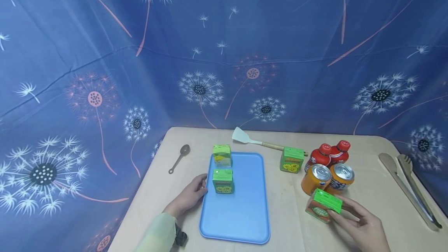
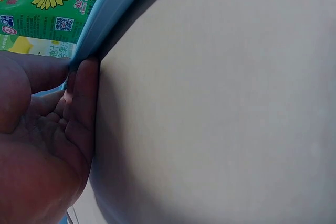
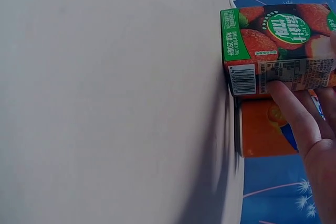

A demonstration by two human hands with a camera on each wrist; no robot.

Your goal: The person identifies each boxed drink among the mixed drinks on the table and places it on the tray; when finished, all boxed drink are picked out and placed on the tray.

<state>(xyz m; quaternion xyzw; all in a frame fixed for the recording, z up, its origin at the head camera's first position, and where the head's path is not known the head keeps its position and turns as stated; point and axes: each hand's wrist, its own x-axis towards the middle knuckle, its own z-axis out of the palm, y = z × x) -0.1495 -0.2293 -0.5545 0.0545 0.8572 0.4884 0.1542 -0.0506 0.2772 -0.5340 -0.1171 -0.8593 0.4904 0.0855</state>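
Observation:
My left hand (image 1: pixel 189 193) is at the left edge of a blue tray (image 1: pixel 241 217), its thumb and fingers pinching the rim in the left wrist view. Two green juice boxes stand on the tray: one with a yellow fruit picture (image 1: pixel 222 156), and nearer me one with yellow flowers (image 1: pixel 223 182). My right hand (image 1: pixel 365 226) grips a litchi juice box (image 3: pixel 278 51), red and green, between thumb and fingers. That box is just in front of two orange soda cans (image 1: pixel 316 179), overlapping them in the head view.
Behind the cans stand two red-capped bottles (image 1: pixel 321 154). Another flower-pictured juice box (image 1: pixel 292 160) stands right of the tray, by a white spatula (image 1: pixel 245 137). A grey measuring spoon (image 1: pixel 180 158) lies at left. A wooden spoon (image 1: pixel 388 163) and a fork-ended utensil (image 1: pixel 407 168) lie far right.

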